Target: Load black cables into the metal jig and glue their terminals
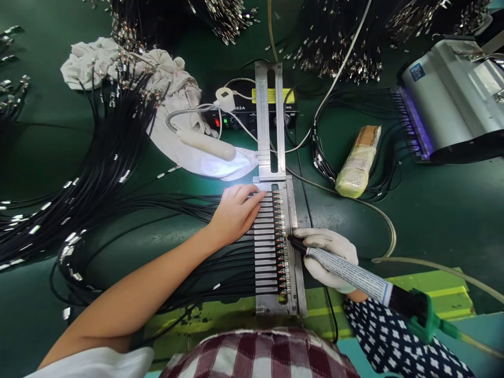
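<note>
While cables (185, 200) crowd the fixture (268, 304), a lamp (207, 145) glows.

The bare left hand (234, 215) is resting on black cables (189, 202) sitting in a slotted metal jig (271, 304), and the gloved right hand (333, 242) is gripping a kinda fat pen-shaped tool (346, 273), pointing it at the cable tips (282, 229). Just past the left hand, 1 lamp (207, 144) is lighting up a white cloth (169, 143).

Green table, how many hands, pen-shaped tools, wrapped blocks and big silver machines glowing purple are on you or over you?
Hands (bare left hand, gloved right hand): 2
Pen-shaped tool: 1
Wrapped block: 1
Big silver machine: 1
Total: 5
</note>
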Motion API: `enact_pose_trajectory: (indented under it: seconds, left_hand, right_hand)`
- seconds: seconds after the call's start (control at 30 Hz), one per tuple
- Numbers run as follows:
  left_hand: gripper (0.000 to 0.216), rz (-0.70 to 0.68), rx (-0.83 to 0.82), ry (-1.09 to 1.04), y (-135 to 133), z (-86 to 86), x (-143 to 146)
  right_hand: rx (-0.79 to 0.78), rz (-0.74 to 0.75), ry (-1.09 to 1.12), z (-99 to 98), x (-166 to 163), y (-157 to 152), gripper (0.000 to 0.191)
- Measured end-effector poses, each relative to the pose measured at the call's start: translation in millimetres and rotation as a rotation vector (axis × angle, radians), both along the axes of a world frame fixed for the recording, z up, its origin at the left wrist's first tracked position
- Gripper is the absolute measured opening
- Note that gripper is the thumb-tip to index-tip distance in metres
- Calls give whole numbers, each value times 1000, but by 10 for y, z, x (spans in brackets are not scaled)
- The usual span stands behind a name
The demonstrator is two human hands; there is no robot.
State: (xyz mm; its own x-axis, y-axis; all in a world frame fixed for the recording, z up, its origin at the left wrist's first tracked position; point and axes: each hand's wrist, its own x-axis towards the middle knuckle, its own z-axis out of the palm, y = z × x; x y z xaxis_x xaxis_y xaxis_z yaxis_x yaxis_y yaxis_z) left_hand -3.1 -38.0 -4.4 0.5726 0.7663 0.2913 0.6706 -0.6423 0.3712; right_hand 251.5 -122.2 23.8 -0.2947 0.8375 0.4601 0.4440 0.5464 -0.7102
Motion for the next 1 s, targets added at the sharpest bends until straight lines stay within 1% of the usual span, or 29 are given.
enact_pose_trajectory:
  seconds: [0.17, 0.27, 0.43, 0.77, 1.0]
  left_hand:
    - [35, 6, -16, -16, 1, -1, -4]
    - [35, 7, -11, -8, 2, -7, -8]
    - [34, -6, 25, 5, 7, -19, -10]
    - [35, -3, 15, 11, 1, -4, -9]
    - [34, -11, 51, 15, 7, -6, -8]
  right_hand:
    - [-13, -12, -10, 44, 13, -26, 21]
    - [10, 0, -9, 65, 30, -79, 23]
    - [28, 20, -49, 44, 36, -160, 21]
    - [20, 44, -64, 49, 10, -103, 19]
    - [12, 29, -89, 55, 13, -129, 17]
